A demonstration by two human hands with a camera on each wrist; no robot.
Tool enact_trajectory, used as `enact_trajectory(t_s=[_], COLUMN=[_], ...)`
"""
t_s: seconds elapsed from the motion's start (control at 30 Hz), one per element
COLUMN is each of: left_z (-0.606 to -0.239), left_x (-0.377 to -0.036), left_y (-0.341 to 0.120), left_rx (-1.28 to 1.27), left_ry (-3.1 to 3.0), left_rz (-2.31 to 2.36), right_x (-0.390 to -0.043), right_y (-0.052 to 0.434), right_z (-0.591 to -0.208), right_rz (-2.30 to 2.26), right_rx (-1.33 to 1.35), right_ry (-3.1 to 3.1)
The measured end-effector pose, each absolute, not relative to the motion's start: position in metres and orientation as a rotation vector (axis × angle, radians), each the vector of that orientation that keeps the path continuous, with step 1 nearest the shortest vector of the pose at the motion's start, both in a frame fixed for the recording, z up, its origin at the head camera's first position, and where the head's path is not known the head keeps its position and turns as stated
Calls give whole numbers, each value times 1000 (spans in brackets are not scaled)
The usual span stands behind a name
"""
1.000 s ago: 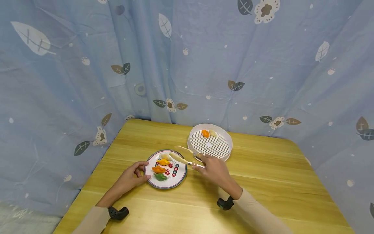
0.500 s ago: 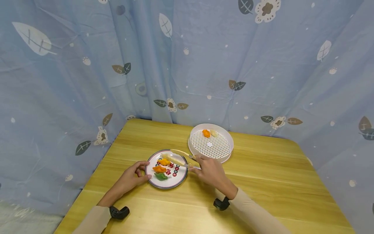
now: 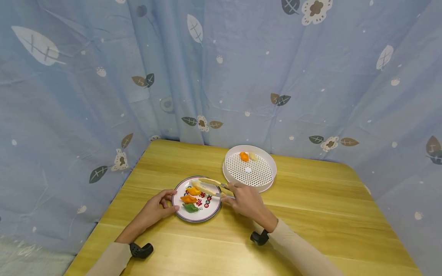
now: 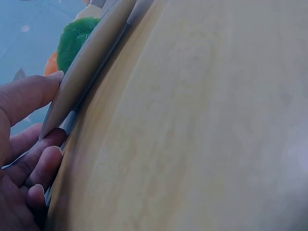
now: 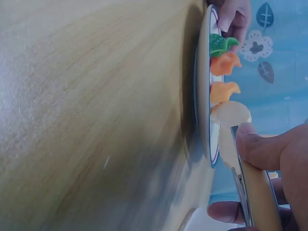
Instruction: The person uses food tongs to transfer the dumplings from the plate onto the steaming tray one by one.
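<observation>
A patterned round plate lies on the wooden table and carries two orange dumplings, a green dumpling and a pale dumpling. My left hand pinches the plate's near-left rim, thumb on top. My right hand grips cream tongs whose tips reach over the plate to the pale dumpling. Whether the tips squeeze it I cannot tell. The green dumpling and the orange dumplings stand in a row in the right wrist view.
A white perforated steamer tray sits behind and right of the plate, with an orange dumpling and a pale one at its far side. A blue patterned curtain closes the table's back and left edges.
My right hand has moved left with the tongs, bringing their tips from the plate's right side to the pale dumpling at its far edge. The left hand stays on the rim.
</observation>
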State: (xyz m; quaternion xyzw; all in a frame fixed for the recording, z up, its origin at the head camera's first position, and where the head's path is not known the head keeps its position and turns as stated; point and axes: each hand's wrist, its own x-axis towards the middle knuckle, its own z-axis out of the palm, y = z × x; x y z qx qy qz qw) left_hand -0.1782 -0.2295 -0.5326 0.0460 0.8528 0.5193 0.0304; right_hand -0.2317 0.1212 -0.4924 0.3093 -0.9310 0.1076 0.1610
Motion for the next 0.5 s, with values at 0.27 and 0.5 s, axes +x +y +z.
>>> enact_trajectory(t_s=[0.27, 0.5], left_z=[-534, -534], left_x=[-178, -178], left_y=[-229, -229], left_rx=[112, 118], left_ry=[2625, 2640], left_rz=[1602, 1593], right_x=[-234, -232], right_y=[121, 124], right_z=[-498, -498], right_rz=[282, 309], right_rx=[933, 924], right_ry=[-2636, -2631])
